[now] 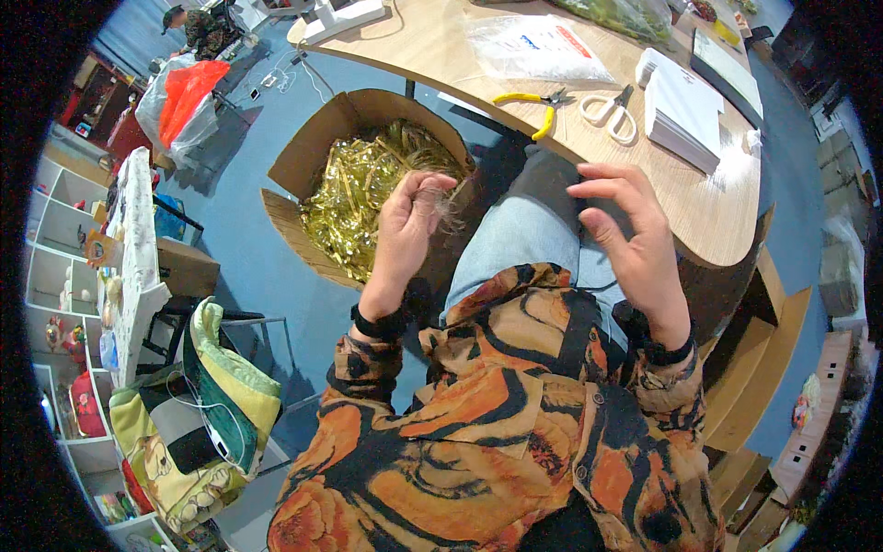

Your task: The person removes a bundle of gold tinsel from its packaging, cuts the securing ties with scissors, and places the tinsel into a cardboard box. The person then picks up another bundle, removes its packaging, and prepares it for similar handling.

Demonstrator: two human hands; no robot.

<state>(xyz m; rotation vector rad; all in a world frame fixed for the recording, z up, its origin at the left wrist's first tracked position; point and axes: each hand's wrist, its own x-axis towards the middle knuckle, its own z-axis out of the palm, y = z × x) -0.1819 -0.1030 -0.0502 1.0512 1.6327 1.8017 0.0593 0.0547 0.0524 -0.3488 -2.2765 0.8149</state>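
Observation:
My left hand [408, 231] is closed on a small tuft of fine, hair-like strands [450, 212], which stick out past its fingers. It is over the right side of an open cardboard box [293, 155] on the floor, filled with shiny gold tinsel strips [341, 200]. My right hand [631, 231] is raised above my lap, fingers spread and curved, with nothing seen in it. Beyond it on the wooden table [428, 48] lie yellow-handled pliers [545, 114], white-handled scissors [610, 116] and a stack of white cards [679, 114].
A clear plastic bag [538, 52] and a power strip [341, 19] lie on the table. A blanket-draped chair [200, 414] and white shelves [69, 241] are on the left. Open cardboard boxes [759, 366] stand at right. Another person [200, 31] is at far upper left.

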